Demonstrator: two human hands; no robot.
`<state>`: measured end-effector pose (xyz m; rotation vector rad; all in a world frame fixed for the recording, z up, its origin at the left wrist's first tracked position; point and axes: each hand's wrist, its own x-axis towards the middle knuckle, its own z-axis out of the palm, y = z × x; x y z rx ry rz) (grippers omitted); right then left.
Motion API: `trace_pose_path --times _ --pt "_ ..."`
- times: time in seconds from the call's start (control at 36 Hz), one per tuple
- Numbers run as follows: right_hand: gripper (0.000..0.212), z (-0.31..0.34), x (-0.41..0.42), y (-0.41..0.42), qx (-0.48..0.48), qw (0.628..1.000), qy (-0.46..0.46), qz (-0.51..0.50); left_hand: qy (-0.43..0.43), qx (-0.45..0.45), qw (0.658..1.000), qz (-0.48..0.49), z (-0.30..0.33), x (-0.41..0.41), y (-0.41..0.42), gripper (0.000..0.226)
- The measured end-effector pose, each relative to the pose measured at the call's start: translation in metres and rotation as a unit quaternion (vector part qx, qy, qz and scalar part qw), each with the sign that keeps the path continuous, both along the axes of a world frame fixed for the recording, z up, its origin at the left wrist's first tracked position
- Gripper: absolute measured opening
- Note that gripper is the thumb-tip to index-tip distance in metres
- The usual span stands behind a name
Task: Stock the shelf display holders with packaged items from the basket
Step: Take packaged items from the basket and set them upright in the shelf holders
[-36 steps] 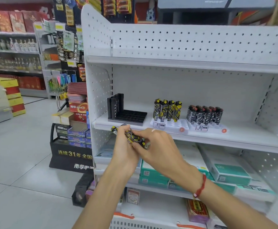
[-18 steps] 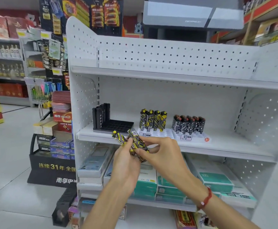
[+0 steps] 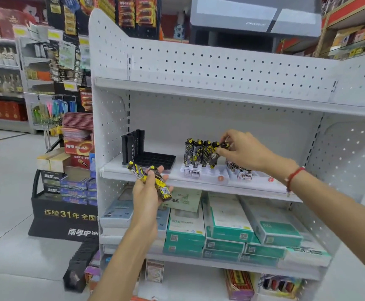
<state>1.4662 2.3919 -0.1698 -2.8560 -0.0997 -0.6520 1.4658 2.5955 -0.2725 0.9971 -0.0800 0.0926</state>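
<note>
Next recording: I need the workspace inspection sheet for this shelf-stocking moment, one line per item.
Surface: white middle shelf, pegboard back.
Job's things: yellow-black packaged items upright in the white display holder; black holder with only a few black items at its left.
Clutter: teal boxes on the shelf below.
Grippers: left hand holds spare yellow-black packs; right hand pinches one pack at the row's right end.
Cables: nothing seen.
Surroundings: shop aisle, tiled floor, black floor display at left.
</note>
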Motion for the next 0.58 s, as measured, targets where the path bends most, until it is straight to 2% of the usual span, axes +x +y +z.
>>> trace_pose_path --times 0.08,0.19,0.39,0.5,0.58 --pt "0.030 -0.002 0.013 0.003 -0.007 1.000 -0.013 0.011 0.007 0.004 1.000 -0.011 0.000 -0.002 -0.002 0.023" --pt "0.033 -0.013 0.024 0.008 0.033 0.998 -0.048 0.025 0.016 -0.002 1.000 -0.020 0.002 -0.004 -0.006 0.028" --pt "0.032 -0.035 0.030 0.016 0.037 0.987 -0.157 0.006 0.009 0.006 1.000 -0.025 0.004 -0.004 -0.006 0.031" --pt "0.034 -0.039 0.033 0.018 -0.004 0.983 -0.181 -0.022 -0.003 0.019 0.999 -0.032 0.005 -0.005 -0.006 0.030" --pt "0.035 -0.037 0.034 0.019 -0.128 0.970 -0.202 -0.046 -0.008 0.030 0.999 -0.042 0.005 -0.007 -0.006 0.026"
